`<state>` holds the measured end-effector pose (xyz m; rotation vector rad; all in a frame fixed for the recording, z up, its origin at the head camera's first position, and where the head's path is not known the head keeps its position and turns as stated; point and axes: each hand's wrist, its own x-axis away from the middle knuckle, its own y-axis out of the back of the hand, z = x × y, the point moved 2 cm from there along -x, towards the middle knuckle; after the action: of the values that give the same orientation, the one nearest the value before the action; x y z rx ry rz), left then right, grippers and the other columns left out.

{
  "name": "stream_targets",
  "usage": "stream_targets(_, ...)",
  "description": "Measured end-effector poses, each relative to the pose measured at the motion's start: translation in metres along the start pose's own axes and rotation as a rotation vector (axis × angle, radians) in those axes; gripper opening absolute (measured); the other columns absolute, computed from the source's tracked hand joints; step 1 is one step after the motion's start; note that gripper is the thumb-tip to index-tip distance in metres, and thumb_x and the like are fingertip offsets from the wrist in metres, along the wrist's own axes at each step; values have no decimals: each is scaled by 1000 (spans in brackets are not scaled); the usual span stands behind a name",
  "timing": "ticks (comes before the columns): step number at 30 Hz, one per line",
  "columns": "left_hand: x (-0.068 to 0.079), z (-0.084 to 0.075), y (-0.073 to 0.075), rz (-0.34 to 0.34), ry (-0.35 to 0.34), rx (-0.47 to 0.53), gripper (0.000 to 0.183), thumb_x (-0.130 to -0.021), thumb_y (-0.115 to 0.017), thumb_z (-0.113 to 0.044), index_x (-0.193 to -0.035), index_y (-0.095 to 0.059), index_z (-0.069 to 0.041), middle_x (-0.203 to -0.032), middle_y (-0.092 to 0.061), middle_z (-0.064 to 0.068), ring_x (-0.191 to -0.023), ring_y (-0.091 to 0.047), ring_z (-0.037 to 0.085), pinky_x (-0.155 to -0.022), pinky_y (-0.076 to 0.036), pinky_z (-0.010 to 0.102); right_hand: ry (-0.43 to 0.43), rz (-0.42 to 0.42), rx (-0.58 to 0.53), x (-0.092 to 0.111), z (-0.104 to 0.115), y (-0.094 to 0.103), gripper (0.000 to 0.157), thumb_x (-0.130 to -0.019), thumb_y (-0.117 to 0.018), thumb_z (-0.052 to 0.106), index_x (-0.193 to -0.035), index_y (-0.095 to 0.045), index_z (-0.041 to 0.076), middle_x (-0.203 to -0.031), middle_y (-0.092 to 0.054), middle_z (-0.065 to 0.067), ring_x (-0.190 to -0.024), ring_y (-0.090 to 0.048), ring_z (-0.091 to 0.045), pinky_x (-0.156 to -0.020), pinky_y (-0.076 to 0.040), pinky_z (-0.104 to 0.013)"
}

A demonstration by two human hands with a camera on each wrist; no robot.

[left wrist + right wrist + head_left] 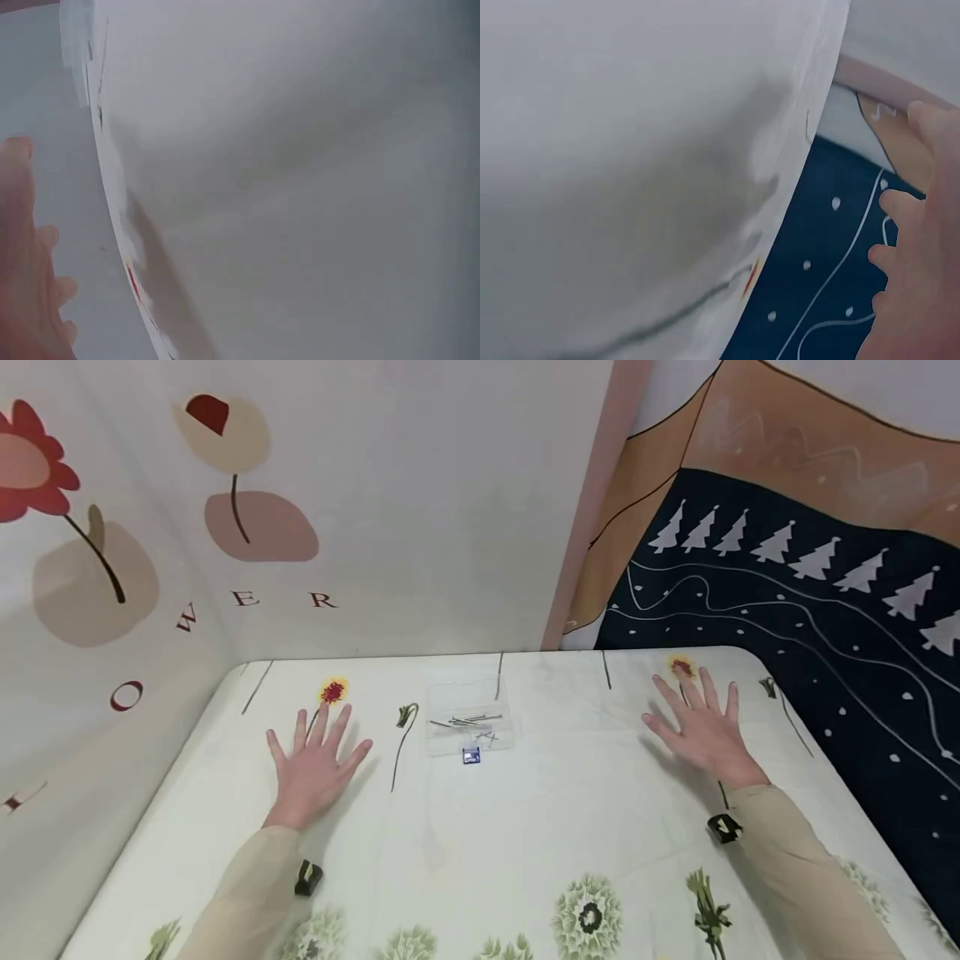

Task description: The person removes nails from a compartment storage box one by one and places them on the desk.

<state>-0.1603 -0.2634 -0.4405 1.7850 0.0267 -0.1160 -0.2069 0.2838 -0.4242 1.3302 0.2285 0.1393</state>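
Observation:
With fingers spread, my left hand point(311, 777) hovers palm down over the left part of the table, its shadow falling beside it. On the other side my right hand point(705, 735) is held the same way, fingers splayed, near a printed flower. Neither hand holds anything. Between them, toward the back edge, lies a clear plastic box point(442, 741) with a blue label or latch point(471, 756) at its front. Several long metal nails or screws point(468, 721) and a few short ones point(487, 737) lie in it. Both wrist views show spread fingers above the white tabletop.
A white flower-printed cloth point(510, 827) covers the table. Behind it hangs a pale curtain point(420, 527) with printed flowers and letters; to the right is a dark blue fabric point(750, 585) with white trees. Dark wrist devices point(307, 877) show at both sleeves.

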Motion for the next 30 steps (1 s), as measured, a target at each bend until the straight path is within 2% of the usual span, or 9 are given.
stream_targets(7,-14,-23,-11,50,-34,-2,77,-95,-34,-66,-155,-22,-19,-157,-20,20,-142,-6,46,-102,14,69,26,1,-30,-14,24,-16,70,-99,-32,59,-154,-25,17,-159,-10,-18,-144,13,-37,-104,21,-61)
stream_targets(14,-20,-47,-31,152,-84,82,77,-96,-32,-64,-155,-20,-16,-156,-22,20,-141,-13,46,-106,7,67,48,16,-75,-21,50,-29,68,-100,-31,58,-154,-28,16,-159,-11,-17,-144,7,-39,-105,17,-62)
stream_targets(17,-22,-58,-35,177,-102,102,76,-97,-35,-63,-156,-20,-16,-156,-23,19,-141,-15,45,-107,5,67,43,23,-100,-24,58,-33,68,-100,-30,58,-154,-27,17,-160,-11,-16,-144,6,-39,-106,17,-61)
stream_targets(24,-29,-80,-37,186,-158,102,76,-97,-41,-57,-156,-20,-14,-155,-25,20,-140,-19,44,-109,-3,65,50,38,-159,-33,79,-40,67,-101,-30,56,-154,-27,17,-159,-13,-16,-145,7,-38,-108,13,-60)
stream_targets(27,-34,-85,-37,187,-185,96,78,-97,-44,-56,-156,-17,-12,-154,-28,20,-141,-20,42,-110,-5,64,64,32,-176,-37,88,-44,64,-101,-31,54,-154,-29,16,-159,-15,-17,-145,4,-38,-109,10,-60)
stream_targets(30,-40,-87,-37,217,-194,101,81,-96,-46,-55,-156,-14,-11,-155,-27,19,-142,-19,40,-111,-4,61,79,30,-192,-42,98,-47,63,-102,-32,52,-153,-29,16,-158,-17,-18,-144,2,-39,-109,9,-60)
